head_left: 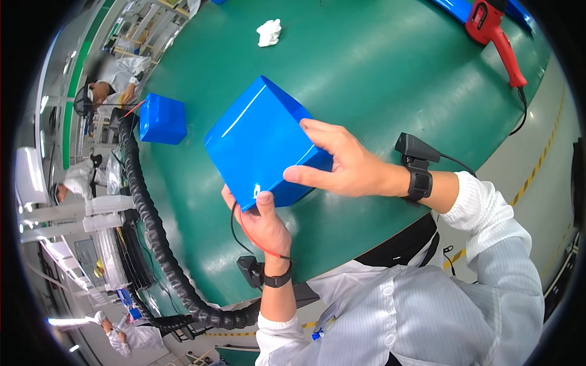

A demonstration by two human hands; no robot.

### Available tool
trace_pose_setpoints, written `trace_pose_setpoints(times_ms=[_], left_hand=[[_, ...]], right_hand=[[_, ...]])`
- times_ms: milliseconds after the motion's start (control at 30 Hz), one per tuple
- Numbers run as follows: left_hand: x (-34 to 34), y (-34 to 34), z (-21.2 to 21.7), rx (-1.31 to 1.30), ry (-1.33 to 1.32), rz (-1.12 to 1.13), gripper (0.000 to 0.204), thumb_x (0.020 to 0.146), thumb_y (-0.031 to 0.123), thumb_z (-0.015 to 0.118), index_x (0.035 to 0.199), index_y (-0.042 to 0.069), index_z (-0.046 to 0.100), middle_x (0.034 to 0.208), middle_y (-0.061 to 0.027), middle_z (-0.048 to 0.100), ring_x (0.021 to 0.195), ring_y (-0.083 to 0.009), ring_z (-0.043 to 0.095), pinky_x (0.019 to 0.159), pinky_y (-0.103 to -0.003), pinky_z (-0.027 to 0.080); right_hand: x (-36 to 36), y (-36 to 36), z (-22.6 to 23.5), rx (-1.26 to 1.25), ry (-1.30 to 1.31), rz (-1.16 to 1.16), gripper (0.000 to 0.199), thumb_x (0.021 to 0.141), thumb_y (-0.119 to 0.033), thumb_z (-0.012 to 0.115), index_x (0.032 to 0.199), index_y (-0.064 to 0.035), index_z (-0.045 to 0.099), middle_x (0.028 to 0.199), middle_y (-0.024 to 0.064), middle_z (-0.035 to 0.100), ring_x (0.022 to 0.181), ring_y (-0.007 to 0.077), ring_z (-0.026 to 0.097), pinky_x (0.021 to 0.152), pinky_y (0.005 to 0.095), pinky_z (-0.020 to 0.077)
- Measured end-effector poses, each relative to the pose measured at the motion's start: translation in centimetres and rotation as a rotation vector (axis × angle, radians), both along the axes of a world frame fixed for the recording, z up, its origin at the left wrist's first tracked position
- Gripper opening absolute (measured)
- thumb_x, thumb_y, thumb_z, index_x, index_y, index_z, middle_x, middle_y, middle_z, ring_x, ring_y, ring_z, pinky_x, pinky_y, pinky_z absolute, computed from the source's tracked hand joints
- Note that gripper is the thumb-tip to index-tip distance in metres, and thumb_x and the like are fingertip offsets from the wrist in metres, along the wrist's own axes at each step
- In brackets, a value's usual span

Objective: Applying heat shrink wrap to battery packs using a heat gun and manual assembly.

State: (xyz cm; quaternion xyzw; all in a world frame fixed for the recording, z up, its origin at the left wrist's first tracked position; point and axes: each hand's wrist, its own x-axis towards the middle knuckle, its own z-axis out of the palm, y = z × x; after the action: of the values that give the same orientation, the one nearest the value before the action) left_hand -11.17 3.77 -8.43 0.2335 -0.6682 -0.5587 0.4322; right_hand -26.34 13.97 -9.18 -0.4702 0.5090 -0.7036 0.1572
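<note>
I hold a boxy battery pack in a loose, glossy blue shrink-wrap sleeve (259,143) tilted above the green table. The sleeve's far end stands out as an open, folded edge. My left hand (265,229) grips the near lower corner, its thumb on the front face and its fingers mostly hidden beneath. Beside that thumb a red wire (259,245) and a black wire (235,229) come out and hang over my left palm and wrist. My right hand (339,158) clasps the right side, with thumb and fingers spread across the blue film.
A second blue-wrapped pack (163,119) with a red wire stands at the table's left. At the far right lies a red heat gun (491,36) with a black cord. White crumpled cloth (268,33) lies at the back. A black corrugated hose (149,213) runs along the left edge; people work beyond.
</note>
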Motion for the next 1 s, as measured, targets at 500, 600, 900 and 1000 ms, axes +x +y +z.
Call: trace_pose_setpoints(times_ms=[500, 600, 900, 1000], left_hand=[[3.0, -9.2, -1.1, 0.171, 0.056, -0.130, 0.067, 0.097, 0.058, 0.056, 0.136, 0.004, 0.055, 0.141, -0.0117, 0.057, 0.128, -0.0253, 0.053, 0.111, -0.044, 0.039], [3.7, -10.7, -1.6, 0.136, -0.005, -0.152, 0.071, 0.096, 0.061, 0.056, 0.137, 0.003, 0.055, 0.140, -0.0106, 0.057, 0.128, -0.0257, 0.052, 0.114, -0.044, 0.037], [5.0, -11.4, -1.3, 0.174, -0.140, -0.292, 0.067, 0.093, 0.049, 0.064, 0.139, 0.002, 0.053, 0.139, -0.0109, 0.058, 0.126, -0.0263, 0.055, 0.112, -0.044, 0.040], [5.2, -9.8, -1.5, 0.180, -0.201, -0.321, 0.066, 0.091, 0.044, 0.067, 0.140, 0.002, 0.052, 0.139, -0.0110, 0.058, 0.125, -0.0264, 0.055, 0.111, -0.044, 0.041]], right_hand=[[2.3, 1.7, -4.5, 0.164, 0.245, 0.260, 0.071, 0.078, -0.026, 0.080, 0.132, 0.0018, 0.044, 0.141, 0.0272, 0.037, 0.124, 0.0418, 0.048, 0.102, 0.0484, 0.0479], [2.4, 1.4, -4.7, 0.335, 0.252, 0.280, 0.062, 0.079, -0.019, 0.077, 0.128, 0.0052, 0.049, 0.136, 0.0260, 0.043, 0.118, 0.0381, 0.053, 0.098, 0.0443, 0.0519], [2.0, 1.4, -4.5, 0.437, 0.428, 0.017, 0.042, 0.082, -0.017, 0.066, 0.113, 0.0115, 0.059, 0.119, 0.0243, 0.059, 0.113, 0.0331, 0.056, 0.096, 0.0373, 0.0507], [2.8, 1.4, -5.5, 0.430, 0.445, -0.045, 0.043, 0.082, -0.016, 0.063, 0.116, 0.0115, 0.059, 0.124, 0.0257, 0.059, 0.119, 0.0331, 0.055, 0.102, 0.0371, 0.0478]])
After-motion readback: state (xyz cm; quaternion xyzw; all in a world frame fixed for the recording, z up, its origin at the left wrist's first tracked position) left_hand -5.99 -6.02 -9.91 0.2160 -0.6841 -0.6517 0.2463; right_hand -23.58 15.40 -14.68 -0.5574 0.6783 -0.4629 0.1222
